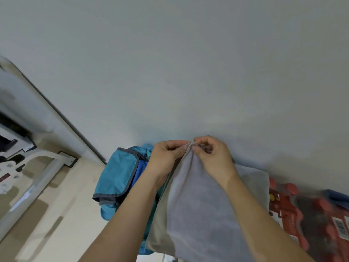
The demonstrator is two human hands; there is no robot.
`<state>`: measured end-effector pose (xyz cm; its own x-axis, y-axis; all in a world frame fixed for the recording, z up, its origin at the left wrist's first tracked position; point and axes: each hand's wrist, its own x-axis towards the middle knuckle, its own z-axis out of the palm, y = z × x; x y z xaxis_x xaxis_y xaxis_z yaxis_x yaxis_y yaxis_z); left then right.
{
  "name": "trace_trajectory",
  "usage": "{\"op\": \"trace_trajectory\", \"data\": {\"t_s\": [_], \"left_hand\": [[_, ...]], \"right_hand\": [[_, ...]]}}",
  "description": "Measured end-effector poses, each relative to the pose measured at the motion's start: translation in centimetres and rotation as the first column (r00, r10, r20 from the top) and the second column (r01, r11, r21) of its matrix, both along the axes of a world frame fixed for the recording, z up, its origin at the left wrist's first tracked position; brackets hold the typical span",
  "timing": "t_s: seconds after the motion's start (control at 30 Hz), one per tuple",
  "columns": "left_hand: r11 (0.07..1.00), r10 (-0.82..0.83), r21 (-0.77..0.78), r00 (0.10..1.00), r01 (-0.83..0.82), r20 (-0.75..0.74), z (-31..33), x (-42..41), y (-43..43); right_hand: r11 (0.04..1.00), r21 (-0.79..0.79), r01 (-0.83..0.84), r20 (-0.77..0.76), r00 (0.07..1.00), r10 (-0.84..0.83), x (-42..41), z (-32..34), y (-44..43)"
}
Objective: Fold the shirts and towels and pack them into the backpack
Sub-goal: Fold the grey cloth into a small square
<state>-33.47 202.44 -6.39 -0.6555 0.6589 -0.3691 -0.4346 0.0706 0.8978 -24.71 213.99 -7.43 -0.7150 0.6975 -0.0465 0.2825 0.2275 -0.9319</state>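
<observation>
- Left hand point(166, 156) and right hand point(214, 157) pinch a soft grey cloth towel point(204, 205) by its top edge.
- Teal fabric backpack point(117, 176): left of the hands.
- Red barcoded package point(283, 207), to their right; print blurred.

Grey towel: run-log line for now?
left hand: pinches grey towel top edge | right hand: pinches same edge | backpack: left of towel

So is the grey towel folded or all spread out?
Folded over. The left hand and right hand pinch the towel top together, two layers hanging.
</observation>
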Motion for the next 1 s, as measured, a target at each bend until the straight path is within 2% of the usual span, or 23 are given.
{"op": "trace_trajectory", "data": {"t_s": [0.17,0.33,0.43,0.53,0.63,0.7,0.77,0.8,0.9,1.0], "left_hand": [[1.0,0.004,0.03,1.0,-0.003,-0.002,0.6,0.7,-0.3],[0.995,0.016,-0.098,0.981,-0.036,-0.193,1.0,1.2,0.1],[0.987,0.029,-0.142,0.946,-0.079,-0.322,1.3,1.5,0.4],[0.987,0.053,-0.116,0.905,-0.112,-0.422,1.8,1.5,0.0],[0.987,0.132,-0.032,0.901,-0.159,-0.412,2.6,1.4,-1.1],[0.983,0.176,0.02,0.897,-0.183,-0.405,3.2,1.3,-2.0],[0.981,0.188,0.045,0.891,-0.187,-0.413,3.9,1.4,-2.6],[0.983,0.18,0.046,0.888,-0.177,-0.423,4.1,1.5,-2.8],[0.989,0.14,0.026,0.865,-0.146,-0.483,4.7,2.2,-3.2],[0.982,0.178,0.034,0.844,-0.186,-0.506,5.2,2.7,-3.7]], "right_hand": [[0.998,0.061,-0.008,-0.038,0.999,0.011,0.3,0.4,-0.2],[0.994,0.106,0.02,-0.04,0.999,-0.016,0.5,0.9,-0.8],[0.99,0.119,-0.074,-0.017,0.997,0.076,1.2,2.0,-0.9],[0.92,0.248,-0.305,0.219,0.942,0.253,3.2,3.3,1.0],[0.788,0.307,-0.534,0.491,0.798,0.349,6.3,3.9,4.9],[0.734,0.243,-0.634,0.67,0.657,0.345,8.6,3.8,7.6],[0.731,0.169,-0.661,0.805,0.521,0.284,10.9,4.0,9.5],[0.731,0.164,-0.663,0.84,0.482,0.249,11.9,4.2,10.0],[0.717,0.22,-0.662,0.86,0.478,0.177,13.7,5.4,10.4],[0.733,0.304,-0.609,0.815,0.565,0.131,14.9,7.1,9.8]]}}
